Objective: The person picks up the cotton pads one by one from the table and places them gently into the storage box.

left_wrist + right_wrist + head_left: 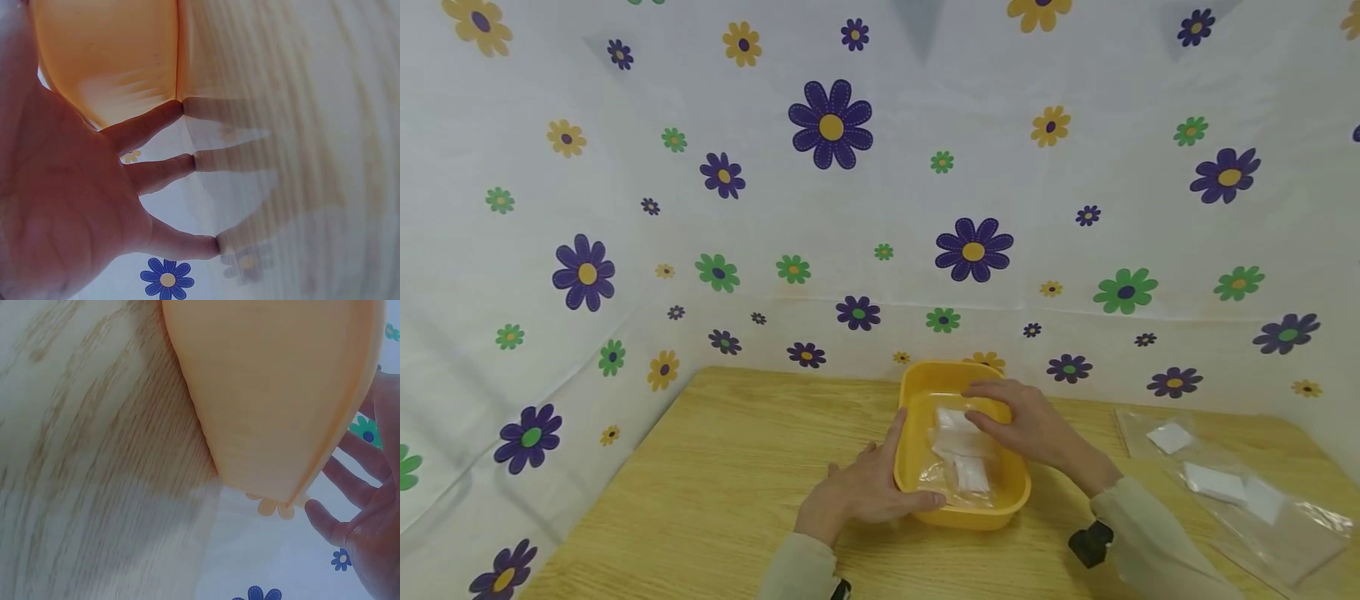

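Note:
A yellow plastic basin stands on the table with small clear bags of white pieces in it. My left hand is at the basin's left side, its thumb along the near left rim. In the left wrist view, several spread fingers touch the tabletop beside the basin wall. Over the right rim reaches my right hand, its thumb and fingers extended above the bags. Whether those fingertips touch a bag cannot be told. The right wrist view shows loosely spread fingers by the basin's outer edge.
On the right of the wooden table lie flat clear plastic bags with white pieces, among them a white block. A white flower-print cloth hangs behind the table and along its left side.

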A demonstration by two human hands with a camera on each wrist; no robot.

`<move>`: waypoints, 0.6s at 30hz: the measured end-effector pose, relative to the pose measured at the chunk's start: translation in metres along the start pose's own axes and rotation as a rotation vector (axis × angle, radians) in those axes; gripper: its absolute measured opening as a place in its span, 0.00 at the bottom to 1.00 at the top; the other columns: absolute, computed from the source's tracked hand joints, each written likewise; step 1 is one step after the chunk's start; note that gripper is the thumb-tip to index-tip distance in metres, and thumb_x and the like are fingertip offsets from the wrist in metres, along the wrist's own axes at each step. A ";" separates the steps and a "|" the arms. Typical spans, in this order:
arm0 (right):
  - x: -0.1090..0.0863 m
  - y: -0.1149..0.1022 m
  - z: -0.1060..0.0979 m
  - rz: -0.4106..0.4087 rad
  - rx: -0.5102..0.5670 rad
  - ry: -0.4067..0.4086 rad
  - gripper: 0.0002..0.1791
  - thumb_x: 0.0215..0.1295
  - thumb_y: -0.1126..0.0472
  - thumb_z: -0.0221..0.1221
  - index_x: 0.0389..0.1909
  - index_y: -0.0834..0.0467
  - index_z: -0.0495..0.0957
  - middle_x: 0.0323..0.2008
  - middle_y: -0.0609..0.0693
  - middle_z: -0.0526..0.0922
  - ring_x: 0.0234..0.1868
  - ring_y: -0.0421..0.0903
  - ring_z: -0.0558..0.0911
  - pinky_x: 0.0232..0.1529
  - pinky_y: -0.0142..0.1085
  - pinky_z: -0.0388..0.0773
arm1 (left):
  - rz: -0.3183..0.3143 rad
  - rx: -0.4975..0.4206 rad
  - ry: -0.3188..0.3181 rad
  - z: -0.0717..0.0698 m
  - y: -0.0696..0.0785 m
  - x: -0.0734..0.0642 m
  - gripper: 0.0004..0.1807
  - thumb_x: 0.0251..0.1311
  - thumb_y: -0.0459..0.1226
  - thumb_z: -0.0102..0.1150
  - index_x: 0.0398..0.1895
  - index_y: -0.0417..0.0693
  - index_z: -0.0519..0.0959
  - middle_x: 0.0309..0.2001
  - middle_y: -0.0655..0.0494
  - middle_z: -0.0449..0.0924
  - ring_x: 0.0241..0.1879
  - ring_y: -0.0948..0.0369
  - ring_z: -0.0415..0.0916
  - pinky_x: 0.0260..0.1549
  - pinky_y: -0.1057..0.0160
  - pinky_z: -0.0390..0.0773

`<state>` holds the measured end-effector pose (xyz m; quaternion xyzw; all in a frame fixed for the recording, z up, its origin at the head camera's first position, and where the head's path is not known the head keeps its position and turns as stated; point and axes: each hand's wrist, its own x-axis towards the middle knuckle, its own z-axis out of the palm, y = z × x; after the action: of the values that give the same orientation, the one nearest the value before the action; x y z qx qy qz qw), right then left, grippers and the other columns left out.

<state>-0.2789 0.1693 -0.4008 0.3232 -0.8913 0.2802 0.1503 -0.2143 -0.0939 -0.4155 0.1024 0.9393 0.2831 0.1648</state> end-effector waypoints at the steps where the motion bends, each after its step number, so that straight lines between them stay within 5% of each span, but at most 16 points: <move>1: -0.001 0.000 -0.001 0.000 0.000 0.000 0.19 0.65 0.58 0.70 0.56 0.57 0.84 0.58 0.58 0.86 0.60 0.60 0.83 0.62 0.59 0.80 | 0.002 0.001 0.002 0.000 0.000 0.000 0.67 0.49 0.77 0.58 0.83 0.72 0.28 0.79 0.52 0.62 0.79 0.41 0.55 0.66 0.16 0.48; 18: -0.015 -0.007 -0.017 -0.014 -0.188 -0.031 0.33 0.64 0.47 0.68 0.69 0.50 0.76 0.73 0.59 0.72 0.70 0.68 0.72 0.60 0.74 0.71 | 0.001 -0.012 -0.005 -0.002 0.001 -0.001 0.67 0.50 0.76 0.59 0.83 0.73 0.29 0.80 0.54 0.60 0.79 0.40 0.54 0.66 0.16 0.48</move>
<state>-0.2620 0.1828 -0.3909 0.3181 -0.9136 0.1895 0.1681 -0.2142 -0.0938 -0.4134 0.1026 0.9371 0.2884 0.1678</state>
